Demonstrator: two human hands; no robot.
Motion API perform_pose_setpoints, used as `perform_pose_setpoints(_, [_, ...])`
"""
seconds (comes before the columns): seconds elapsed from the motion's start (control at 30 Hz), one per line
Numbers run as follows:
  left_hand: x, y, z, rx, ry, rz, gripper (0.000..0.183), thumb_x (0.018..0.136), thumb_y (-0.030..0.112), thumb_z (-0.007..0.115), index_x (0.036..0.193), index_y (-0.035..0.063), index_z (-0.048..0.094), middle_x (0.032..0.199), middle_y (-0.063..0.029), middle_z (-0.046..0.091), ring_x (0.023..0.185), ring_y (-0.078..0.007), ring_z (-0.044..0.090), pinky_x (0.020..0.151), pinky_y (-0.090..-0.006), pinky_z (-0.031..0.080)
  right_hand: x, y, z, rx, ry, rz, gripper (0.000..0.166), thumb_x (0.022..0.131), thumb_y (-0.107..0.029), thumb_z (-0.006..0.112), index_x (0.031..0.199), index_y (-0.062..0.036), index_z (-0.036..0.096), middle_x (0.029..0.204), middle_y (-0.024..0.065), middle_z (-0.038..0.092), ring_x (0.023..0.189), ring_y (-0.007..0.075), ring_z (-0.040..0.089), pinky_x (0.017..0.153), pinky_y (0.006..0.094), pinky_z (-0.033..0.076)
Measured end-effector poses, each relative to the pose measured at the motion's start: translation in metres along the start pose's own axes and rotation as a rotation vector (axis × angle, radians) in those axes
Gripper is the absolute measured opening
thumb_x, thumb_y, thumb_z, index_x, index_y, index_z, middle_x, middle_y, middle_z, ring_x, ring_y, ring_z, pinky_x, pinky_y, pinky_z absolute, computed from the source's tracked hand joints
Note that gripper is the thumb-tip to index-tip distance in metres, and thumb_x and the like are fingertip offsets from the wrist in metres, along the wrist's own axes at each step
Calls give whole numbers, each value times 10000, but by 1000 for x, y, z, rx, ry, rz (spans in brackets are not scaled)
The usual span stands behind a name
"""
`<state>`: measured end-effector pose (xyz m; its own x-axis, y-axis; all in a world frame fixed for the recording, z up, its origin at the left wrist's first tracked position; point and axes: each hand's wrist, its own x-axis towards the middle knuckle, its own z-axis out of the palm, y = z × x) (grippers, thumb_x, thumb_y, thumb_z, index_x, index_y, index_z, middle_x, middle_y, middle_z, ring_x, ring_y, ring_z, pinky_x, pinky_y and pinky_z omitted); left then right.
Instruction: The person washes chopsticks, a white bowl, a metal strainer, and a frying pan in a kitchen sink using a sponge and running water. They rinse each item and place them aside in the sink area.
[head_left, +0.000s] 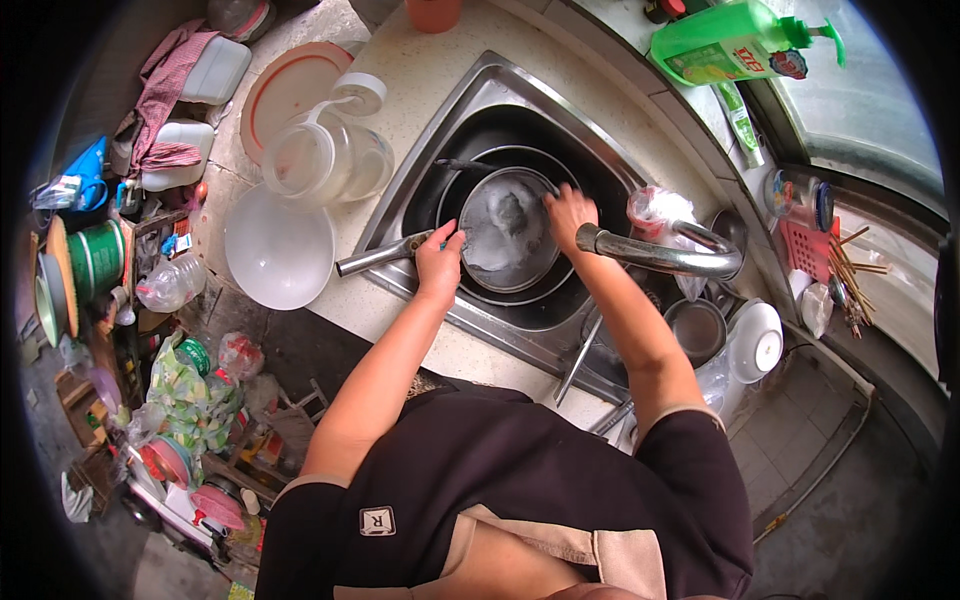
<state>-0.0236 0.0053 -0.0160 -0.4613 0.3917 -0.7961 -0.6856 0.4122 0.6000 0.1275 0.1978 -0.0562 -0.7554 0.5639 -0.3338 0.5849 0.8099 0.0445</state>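
A round metal pan with sudsy water and a greyish scrubber-like lump inside sits within a larger pan in the steel sink. My left hand grips the pan at its left side, where a metal handle sticks out. On the right rim rests my right hand, slightly blurred, with fingertips bent at the edge; whether it grips the rim I cannot tell. A dark-handled utensil lies across the larger pan behind. The curved metal faucet passes over my right wrist.
A plastic jug and a white bowl stand left of the sink. Small pans and white bowls crowd the right side. A green pump bottle is on the ledge at back right. Cluttered shelves fill the far left.
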Motion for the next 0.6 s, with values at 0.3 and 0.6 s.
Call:
perform_pose_setpoints(0.3, [17,-32,-16,207,35,236,323,889,124,624,1177,-20,629,1132,-139,668,1024,-148,608,912,-268,447,-51,-125,28,924,-470,5,265,821,-241,612,955,-15,644,943,241,647,911,427,605,796,470,472])
perform_pose_setpoints(0.6, [27,-36,-23,250,122,91,321,916,187,609,1198,35,622,619,43,502,453,-52,381,391,-237,294,13,-63,91,311,-109,204,137,886,-138,484,980,-71,558,791,135,659,727,311,676,606,435,537])
